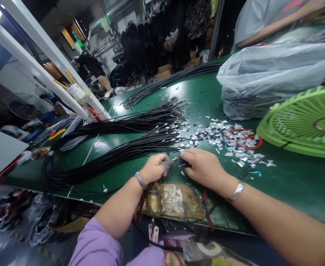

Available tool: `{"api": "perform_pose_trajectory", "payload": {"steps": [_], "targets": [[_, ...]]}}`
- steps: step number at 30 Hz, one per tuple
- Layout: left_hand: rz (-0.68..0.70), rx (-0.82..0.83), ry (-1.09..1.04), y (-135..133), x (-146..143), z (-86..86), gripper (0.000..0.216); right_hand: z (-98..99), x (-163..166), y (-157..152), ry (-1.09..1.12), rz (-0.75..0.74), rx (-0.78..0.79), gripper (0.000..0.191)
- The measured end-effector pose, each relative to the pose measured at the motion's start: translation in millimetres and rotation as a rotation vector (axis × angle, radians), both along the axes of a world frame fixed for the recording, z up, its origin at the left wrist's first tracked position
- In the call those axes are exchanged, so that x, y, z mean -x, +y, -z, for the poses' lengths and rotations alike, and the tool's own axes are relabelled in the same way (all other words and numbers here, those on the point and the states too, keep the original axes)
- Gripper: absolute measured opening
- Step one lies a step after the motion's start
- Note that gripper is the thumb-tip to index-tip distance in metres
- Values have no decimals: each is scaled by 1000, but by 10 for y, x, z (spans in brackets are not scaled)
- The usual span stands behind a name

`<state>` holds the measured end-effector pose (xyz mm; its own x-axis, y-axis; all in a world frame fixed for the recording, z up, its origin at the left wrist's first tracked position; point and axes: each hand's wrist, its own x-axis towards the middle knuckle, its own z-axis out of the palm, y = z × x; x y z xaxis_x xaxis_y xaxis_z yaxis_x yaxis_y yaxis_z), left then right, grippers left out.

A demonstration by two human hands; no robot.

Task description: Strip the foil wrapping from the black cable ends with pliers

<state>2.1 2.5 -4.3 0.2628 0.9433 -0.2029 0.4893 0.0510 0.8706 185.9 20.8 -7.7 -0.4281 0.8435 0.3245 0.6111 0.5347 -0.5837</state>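
My left hand (155,168) is closed, with a grey covering on thumb or finger, and pinches what looks like the end of a black cable (175,160). Close by on the right, my right hand (202,166) has its fingers curled together around something small and dark, blurred and mostly hidden. Just beyond both hands lie the stripped ends of a bundle of black cables (118,149). Below the hands, a tape-covered board (176,201) sits at the table's front edge. Scraps of foil (214,133) are scattered past my right hand.
A green fan (303,122) and a plastic bag of cables (264,81) stand on the right of the green table (295,181). A red ring (245,139) lies among the scraps. White posts (54,70) rise at the left. Another person's arm (284,24) is across the table.
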Motion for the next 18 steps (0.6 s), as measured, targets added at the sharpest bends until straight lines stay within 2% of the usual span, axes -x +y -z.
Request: {"api": "perform_pose_trajectory", "payload": {"steps": [1, 3, 5, 7, 8, 9, 12, 14, 16, 18], "targets": [[-26, 46, -45, -10, -1, -7, 45, 3, 14, -12, 92, -29, 57, 13], [-31, 103, -141, -26, 7, -27, 51, 19, 50, -33, 354, -142, 306, 15], [39, 109, -212, -29, 23, -42, 56, 43, 90, -42, 617, -272, 627, 22], [124, 97, -226, -16, 40, -41, 58, 64, 112, -28, 741, -349, 819, 29], [144, 91, -207, -5, 46, -34, 58, 70, 112, -11, 724, -365, 825, 30], [139, 86, -176, 9, 49, -23, 58, 73, 102, 13, 661, -359, 767, 29], [51, 70, -78, 44, 41, 12, 53, 69, 35, 94, 350, -175, 331, 22], [2, 72, -68, 52, 27, 21, 50, 69, -9, 123, 214, -66, 113, 18], [-22, 73, -93, 46, 16, 14, 49, 75, -26, 121, 183, -62, 65, 14], [-37, 67, -118, 32, 14, -1, 47, 86, -15, 98, 217, -109, 109, 12]]}}
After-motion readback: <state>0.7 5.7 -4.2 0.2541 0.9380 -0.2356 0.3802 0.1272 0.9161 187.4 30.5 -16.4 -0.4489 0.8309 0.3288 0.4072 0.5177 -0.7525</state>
